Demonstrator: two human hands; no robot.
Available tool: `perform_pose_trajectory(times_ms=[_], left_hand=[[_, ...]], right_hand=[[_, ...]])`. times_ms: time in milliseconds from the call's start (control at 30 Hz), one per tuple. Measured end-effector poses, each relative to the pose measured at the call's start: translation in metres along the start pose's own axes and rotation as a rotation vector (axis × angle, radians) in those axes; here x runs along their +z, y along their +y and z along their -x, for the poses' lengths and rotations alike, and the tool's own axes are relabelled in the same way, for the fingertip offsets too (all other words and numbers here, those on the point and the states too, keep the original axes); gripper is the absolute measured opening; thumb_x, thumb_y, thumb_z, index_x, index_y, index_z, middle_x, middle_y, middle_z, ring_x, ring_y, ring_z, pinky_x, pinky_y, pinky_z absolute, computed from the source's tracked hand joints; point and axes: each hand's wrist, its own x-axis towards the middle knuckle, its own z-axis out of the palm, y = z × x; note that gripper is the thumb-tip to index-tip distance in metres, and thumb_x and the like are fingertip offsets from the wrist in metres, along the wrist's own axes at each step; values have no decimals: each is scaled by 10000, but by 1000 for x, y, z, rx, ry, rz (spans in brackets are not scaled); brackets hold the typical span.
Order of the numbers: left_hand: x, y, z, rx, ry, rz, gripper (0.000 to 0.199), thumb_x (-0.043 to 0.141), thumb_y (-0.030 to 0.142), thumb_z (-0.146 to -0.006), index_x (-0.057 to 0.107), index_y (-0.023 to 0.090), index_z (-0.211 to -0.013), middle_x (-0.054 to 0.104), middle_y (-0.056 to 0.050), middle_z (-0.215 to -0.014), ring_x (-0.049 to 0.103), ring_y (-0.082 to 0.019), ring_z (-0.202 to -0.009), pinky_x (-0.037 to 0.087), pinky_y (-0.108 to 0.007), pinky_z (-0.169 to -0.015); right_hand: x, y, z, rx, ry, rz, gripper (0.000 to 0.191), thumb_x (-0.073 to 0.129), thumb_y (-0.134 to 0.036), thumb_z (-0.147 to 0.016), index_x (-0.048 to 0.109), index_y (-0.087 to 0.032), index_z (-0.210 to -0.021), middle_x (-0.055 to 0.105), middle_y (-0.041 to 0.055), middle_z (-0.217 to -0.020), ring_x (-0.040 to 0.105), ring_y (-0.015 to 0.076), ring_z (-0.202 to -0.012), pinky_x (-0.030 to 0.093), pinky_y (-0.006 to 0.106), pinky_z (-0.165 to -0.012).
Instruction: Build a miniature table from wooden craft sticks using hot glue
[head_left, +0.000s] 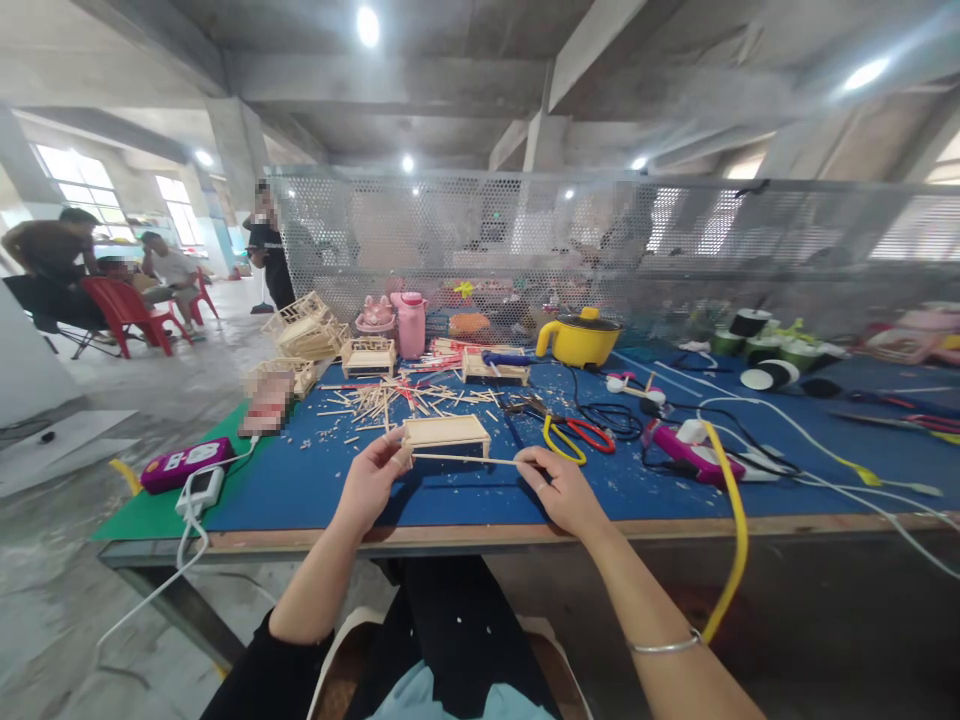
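A thin wooden stick [461, 459] runs level between my two hands, in front of a small wooden bed-like frame [446, 432]. My left hand [375, 478] pinches the stick's left end, close against the frame's left corner; whether it also grips the frame I cannot tell. With thumb and fingers closed, my right hand [559, 488] holds the stick's right end, beyond the frame's right side. The frame has a flat pale top and short legs. Behind it lies a scattered heap of loose wooden sticks [405, 397], some with red parts.
Pliers [534, 406] and scissors with red and yellow handles [577, 437] lie right of the frame. A blue glue gun [506, 358] rests on another small wooden frame [480, 372]. Further back are a yellow pot [583, 340] and a pink bottle [411, 325]. Cables and a purple power strip [694, 455] occupy the right.
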Motion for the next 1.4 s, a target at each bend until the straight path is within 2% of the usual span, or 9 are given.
perform_pose_trajectory(times_ms=[133,300,433,533,633,1000,1200,1400], left_hand=[[-1,0,3,24,-39,8,611,780,432,-597,652,175,-1136,711,-53,-946,643,-168,-870,475,-329,-854],[-2,-2,3,34,-28,-3,704,799,423,-556,619,158,-1183,727,-66,-945,647,-197,-935,448,-377,-937],[-2,-3,1,15,6,5,728,809,423,-536,610,150,-1181,718,-59,-897,649,-190,-902,485,-353,-868],[-2,-3,1,13,-3,20,725,800,450,-546,606,149,-1177,699,-26,-800,648,-162,-795,501,-329,-801],[-2,-3,1,9,-18,18,703,792,471,-555,621,146,-1155,693,-24,-786,649,-156,-759,498,-322,-778],[-4,-1,3,1,-44,7,636,801,402,-568,648,147,-1130,696,-34,-850,652,-160,-814,491,-308,-802],[-3,-3,2,30,-19,-61,614,799,442,-553,664,144,-1072,679,-2,-748,619,-131,-709,490,-293,-735],[-5,-5,1,31,-27,-47,619,793,461,-569,653,145,-1083,678,-15,-754,642,-154,-741,498,-324,-771]], right_hand=[[1,2,-1,19,10,2,163,487,-282,-886,638,-231,-921,705,37,-936,648,203,-890,490,334,-822],[3,8,-1,-9,51,20,171,504,-275,-878,661,-228,-927,708,47,-940,650,208,-906,492,347,-843],[4,8,-1,-41,50,47,172,504,-268,-882,667,-234,-928,707,46,-914,651,206,-882,496,344,-818],[5,6,-1,-52,54,63,169,509,-274,-883,669,-236,-923,709,48,-915,652,209,-880,496,349,-817],[5,4,-2,-51,73,70,170,510,-277,-881,671,-240,-915,714,46,-918,655,212,-881,498,354,-819],[6,5,-7,-50,87,95,175,509,-293,-886,673,-241,-918,710,41,-901,653,209,-868,494,345,-804],[5,5,-10,-21,81,66,183,499,-295,-885,672,-246,-921,708,36,-899,653,207,-862,497,335,-790],[4,10,-11,-19,87,32,165,506,-282,-879,664,-244,-905,704,31,-902,652,200,-865,493,325,-797]])
